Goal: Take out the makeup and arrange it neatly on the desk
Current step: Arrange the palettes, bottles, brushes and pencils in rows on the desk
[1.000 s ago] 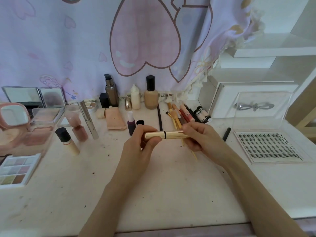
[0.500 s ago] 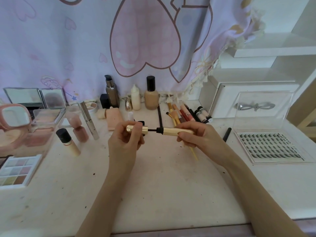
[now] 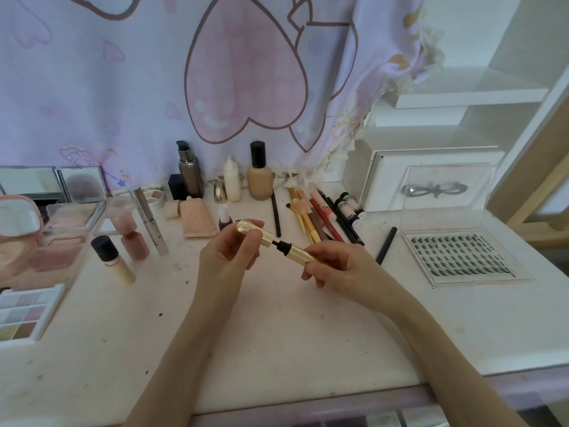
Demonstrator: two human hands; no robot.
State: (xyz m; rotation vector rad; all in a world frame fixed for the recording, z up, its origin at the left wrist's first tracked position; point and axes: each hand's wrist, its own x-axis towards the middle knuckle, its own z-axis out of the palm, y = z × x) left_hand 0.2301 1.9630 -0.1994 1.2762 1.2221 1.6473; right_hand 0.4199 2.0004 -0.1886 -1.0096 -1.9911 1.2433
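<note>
With my left fingers [image 3: 246, 241] pinching the cap [image 3: 251, 231] and right fingers [image 3: 320, 257] gripping the tube [image 3: 297, 251], a misaligned wand [image 3: 275, 242] risks smearing the tabletop [image 3: 277, 334].

Lilac curtain [image 3: 123, 87] hanging across far side, printed with big pink heart [image 3: 246, 87] outlined in brown, fringed edge trailing toward right. White desk [image 3: 277, 328] spreading from near edge to curtain, surface showing small dark specks. White shelf [image 3: 468, 98] sitting far right, white box [image 3: 388, 167] standing beneath it on desk. Pale wooden frame [image 3: 529, 167] slanting at right edge. Soft daylight glowing through curtain, washing scene evenly.
</note>
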